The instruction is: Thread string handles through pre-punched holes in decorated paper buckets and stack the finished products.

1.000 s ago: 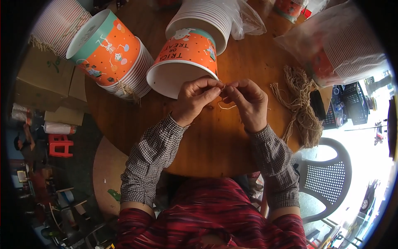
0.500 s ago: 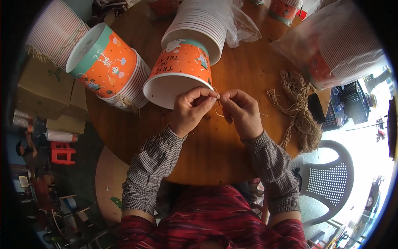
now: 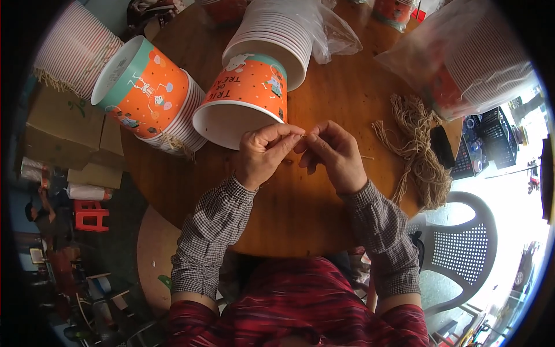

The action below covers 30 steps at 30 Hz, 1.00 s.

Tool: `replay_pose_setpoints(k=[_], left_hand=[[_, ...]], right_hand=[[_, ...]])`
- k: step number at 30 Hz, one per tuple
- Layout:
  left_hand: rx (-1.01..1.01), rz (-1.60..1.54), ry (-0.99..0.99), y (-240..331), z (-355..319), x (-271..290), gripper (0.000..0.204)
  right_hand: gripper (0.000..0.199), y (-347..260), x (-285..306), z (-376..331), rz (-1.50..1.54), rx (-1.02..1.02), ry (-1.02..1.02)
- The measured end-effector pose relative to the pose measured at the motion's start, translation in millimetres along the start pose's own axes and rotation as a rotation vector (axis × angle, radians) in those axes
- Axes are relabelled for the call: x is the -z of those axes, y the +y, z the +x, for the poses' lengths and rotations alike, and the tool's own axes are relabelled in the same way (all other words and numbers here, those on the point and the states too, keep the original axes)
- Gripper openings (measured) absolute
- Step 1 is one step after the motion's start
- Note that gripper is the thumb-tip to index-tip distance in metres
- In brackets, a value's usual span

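Head view. Left hand (image 3: 260, 155): thumb and forefinger pinched on a thin string (image 3: 367, 157), in front of the open mouth of an orange bucket (image 3: 251, 92). Contact with the bucket: cannot tell. Right hand (image 3: 338, 155): fingers also pinching string, tips just beside the left's; pale string end shows to its right. Knot, if any, too small to make out. String held above the wooden surface (image 3: 277, 225). Bundle of brown twine (image 3: 419, 150) on the surface, right of the right hand. Bucket stack (image 3: 153, 92) at left.
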State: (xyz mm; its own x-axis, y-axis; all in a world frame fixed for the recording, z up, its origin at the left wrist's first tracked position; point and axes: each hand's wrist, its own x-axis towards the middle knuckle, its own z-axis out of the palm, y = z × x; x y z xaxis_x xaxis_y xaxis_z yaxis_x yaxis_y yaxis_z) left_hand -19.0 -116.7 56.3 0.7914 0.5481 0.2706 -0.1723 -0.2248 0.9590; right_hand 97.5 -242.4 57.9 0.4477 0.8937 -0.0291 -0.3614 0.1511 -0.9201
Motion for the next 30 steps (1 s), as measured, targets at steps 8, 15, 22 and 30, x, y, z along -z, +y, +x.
replay_pose_setpoints(k=[8, 15, 22, 30], left_hand=[[-0.127, 0.205, 0.038, -1, 2, 3, 0.011], [-0.046, 0.208, 0.031, 4, 1, 4, 0.011], [-0.106, 0.193, -0.010, -2, 1, 3, 0.016], [-0.058, 0.215, -0.015, -6, -1, 0, 0.016]], right_hand=[[0.013, -2, 3, 0, -0.025, -0.005, 0.002], [0.013, -1, 4, -1, -0.028, -0.003, 0.022], [0.011, -4, 1, -2, -0.079, 0.034, 0.034], [0.006, -4, -11, -6, -0.282, 0.141, 0.094]])
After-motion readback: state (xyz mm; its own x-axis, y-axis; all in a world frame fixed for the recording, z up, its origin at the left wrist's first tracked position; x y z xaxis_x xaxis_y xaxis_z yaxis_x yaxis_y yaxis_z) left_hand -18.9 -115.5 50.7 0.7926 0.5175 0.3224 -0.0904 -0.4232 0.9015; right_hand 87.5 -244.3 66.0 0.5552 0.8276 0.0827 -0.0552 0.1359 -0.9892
